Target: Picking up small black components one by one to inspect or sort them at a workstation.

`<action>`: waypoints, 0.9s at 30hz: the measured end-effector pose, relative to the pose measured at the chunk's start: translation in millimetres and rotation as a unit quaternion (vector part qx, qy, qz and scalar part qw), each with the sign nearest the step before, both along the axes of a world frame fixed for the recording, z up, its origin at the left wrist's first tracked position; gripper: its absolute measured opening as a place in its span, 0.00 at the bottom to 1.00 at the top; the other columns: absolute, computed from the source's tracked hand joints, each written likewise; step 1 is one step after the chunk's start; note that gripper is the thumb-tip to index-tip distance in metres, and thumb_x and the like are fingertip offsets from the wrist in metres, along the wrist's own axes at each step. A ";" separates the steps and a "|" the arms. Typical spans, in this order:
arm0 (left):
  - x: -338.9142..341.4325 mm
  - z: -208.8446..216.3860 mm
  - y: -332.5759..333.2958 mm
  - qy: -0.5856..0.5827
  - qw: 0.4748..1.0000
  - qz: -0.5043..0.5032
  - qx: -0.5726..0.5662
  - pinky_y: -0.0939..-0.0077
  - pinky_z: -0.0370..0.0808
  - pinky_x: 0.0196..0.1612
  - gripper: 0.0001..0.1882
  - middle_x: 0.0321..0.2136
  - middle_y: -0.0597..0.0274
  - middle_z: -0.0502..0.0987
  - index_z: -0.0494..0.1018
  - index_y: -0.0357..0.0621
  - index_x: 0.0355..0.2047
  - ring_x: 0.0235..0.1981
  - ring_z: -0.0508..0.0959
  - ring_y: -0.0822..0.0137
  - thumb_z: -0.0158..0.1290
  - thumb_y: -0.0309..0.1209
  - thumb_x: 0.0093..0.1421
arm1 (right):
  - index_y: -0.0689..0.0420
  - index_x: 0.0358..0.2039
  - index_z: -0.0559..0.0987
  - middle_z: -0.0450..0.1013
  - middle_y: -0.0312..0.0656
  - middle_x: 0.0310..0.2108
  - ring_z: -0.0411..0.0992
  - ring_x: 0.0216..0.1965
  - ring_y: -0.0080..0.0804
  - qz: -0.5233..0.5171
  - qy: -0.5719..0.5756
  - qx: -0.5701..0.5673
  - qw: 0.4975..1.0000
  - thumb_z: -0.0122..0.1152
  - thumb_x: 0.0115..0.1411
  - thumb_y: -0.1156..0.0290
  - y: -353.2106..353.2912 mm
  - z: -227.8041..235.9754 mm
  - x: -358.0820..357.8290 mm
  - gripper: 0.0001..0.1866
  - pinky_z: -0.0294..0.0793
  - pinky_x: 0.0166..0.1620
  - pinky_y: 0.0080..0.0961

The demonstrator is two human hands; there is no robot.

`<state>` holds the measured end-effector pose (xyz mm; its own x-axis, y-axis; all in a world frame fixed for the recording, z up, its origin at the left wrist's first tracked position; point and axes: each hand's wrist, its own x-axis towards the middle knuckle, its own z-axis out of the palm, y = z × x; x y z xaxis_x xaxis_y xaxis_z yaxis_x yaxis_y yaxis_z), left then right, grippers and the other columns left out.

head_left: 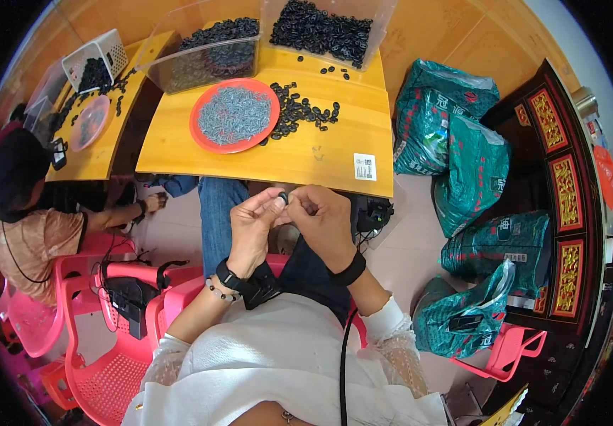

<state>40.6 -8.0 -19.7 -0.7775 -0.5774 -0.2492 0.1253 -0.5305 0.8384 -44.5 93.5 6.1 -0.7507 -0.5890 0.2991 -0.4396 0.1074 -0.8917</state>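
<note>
Above my lap, just off the table's front edge, both hands meet. My left hand pinches a small black oval plastic piece between thumb and fingers. Against it, the fingertips of my right hand are pressed together; whatever they hold is too small to make out. A red round plate on the yellow table bears a heap of small grey metal pins or screws. Loose black oval pieces lie scattered to the plate's right.
Two clear plastic bins of black pieces stand at the back. A white label is near the right corner. Green sacks fill the floor at right. A pink chair and another person are at left.
</note>
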 end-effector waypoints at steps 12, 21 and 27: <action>-0.3 0.5 -2.4 0.036 0.999 0.025 0.011 0.77 0.79 0.34 0.09 0.31 0.56 0.78 0.73 0.33 0.39 0.29 0.79 0.70 0.54 0.22 0.57 | 0.64 0.29 0.78 0.75 0.37 0.22 0.73 0.23 0.16 -0.002 -0.104 -0.052 0.993 0.59 0.54 0.78 -0.9 -2.2 5.3 0.04 0.71 0.28 0.12; -15.8 -2.9 -0.7 0.002 1.000 -0.027 0.009 0.79 0.79 0.32 0.12 0.31 0.56 0.78 0.72 0.32 0.41 0.28 0.79 0.71 0.54 0.23 0.57 | 0.66 0.30 0.77 0.74 0.34 0.21 0.70 0.23 0.14 0.036 -0.135 -0.049 0.989 0.58 0.56 0.75 3.9 -14.9 -22.2 0.07 0.69 0.27 0.11; -39.5 -7.1 0.3 -0.023 0.999 -0.039 0.005 0.82 0.77 0.30 0.11 0.28 0.59 0.78 0.74 0.32 0.40 0.25 0.77 0.74 0.55 0.25 0.57 | 0.66 0.30 0.77 0.73 0.33 0.20 0.69 0.22 0.15 -0.024 -0.222 -0.036 0.974 0.58 0.56 0.72 12.4 -25.5 -46.6 0.08 0.68 0.27 0.12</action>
<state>1.0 -7.8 -26.8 -0.8072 -0.5128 -0.2924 0.0440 -0.5462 0.8365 -91.1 105.9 -19.4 -0.8421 -0.5388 -0.0224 -0.0046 0.0487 -0.9988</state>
